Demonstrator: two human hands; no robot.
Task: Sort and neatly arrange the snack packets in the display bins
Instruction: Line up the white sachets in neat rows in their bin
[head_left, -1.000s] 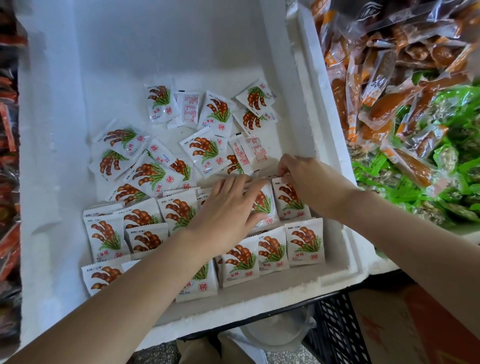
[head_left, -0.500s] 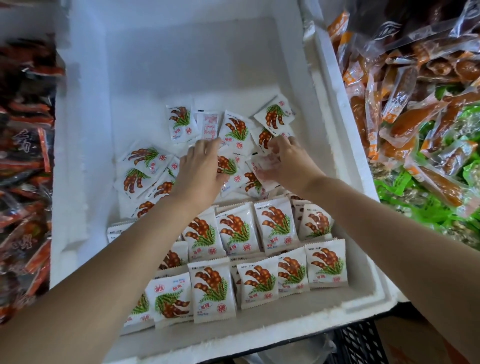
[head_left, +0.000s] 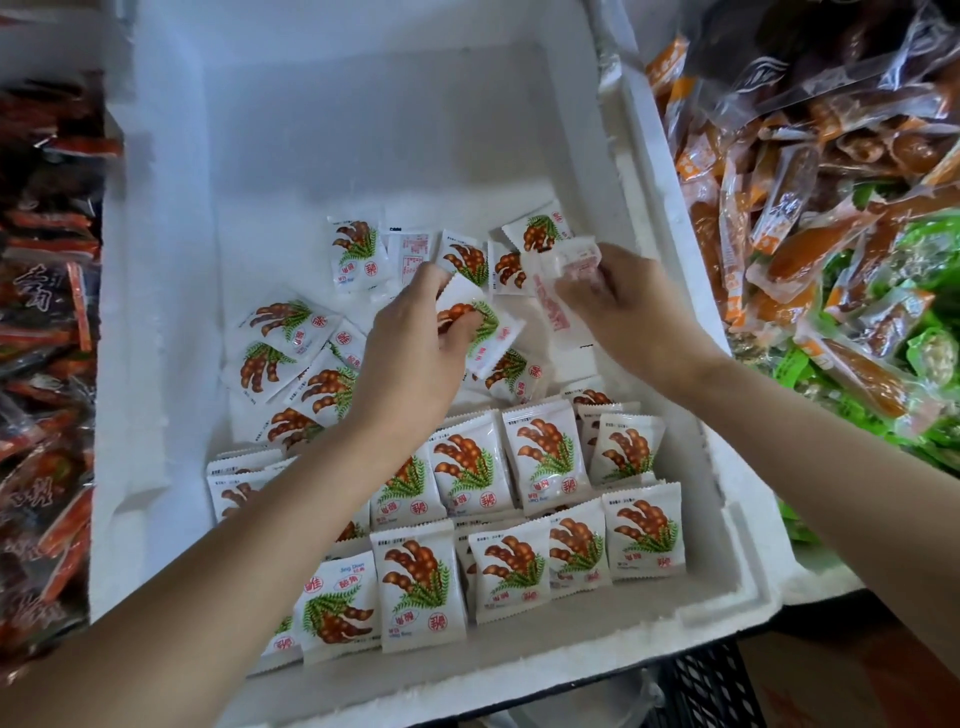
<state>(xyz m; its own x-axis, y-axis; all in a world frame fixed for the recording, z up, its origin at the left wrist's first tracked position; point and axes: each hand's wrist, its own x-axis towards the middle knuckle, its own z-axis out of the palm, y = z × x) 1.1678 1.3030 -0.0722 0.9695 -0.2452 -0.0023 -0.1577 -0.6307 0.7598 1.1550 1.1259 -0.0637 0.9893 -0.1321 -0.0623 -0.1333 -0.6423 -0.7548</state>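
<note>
A white foam bin (head_left: 171, 364) holds the packets (head_left: 545, 452), all one white kind printed with brown pods. At the near end they stand in two neat rows. The front row shows five full faces, one of them (head_left: 332, 608) turned the other way up from the rest, plus a sliver cut off by the left forearm. The second row shows four faces right of that forearm and two tops left of it, with one more peeking up behind.

Farther in they lie loose. Five are in a far cluster (head_left: 358, 254), one of them back-up, and five overlap at the left (head_left: 280, 322). One more (head_left: 514, 374) lies half under the left hand (head_left: 415, 353). That hand's grip is curled round a face-up packet (head_left: 480, 322), fingers over its print, above the loose ones in mid-bin.

The right hand (head_left: 628, 306) pinches a blurred packet (head_left: 576, 260) near the right wall, back side out. Whether its grip takes one or two I cannot tell, nor whether the red-printed strip (head_left: 553, 312) below is held or lying.

Right of the bin lie orange packs (head_left: 810, 249) and green packs (head_left: 930, 239), and left of it red packs (head_left: 47, 249). All are too jumbled to count and cut by the frame. A black crate (head_left: 696, 686) shows under the near rim.
</note>
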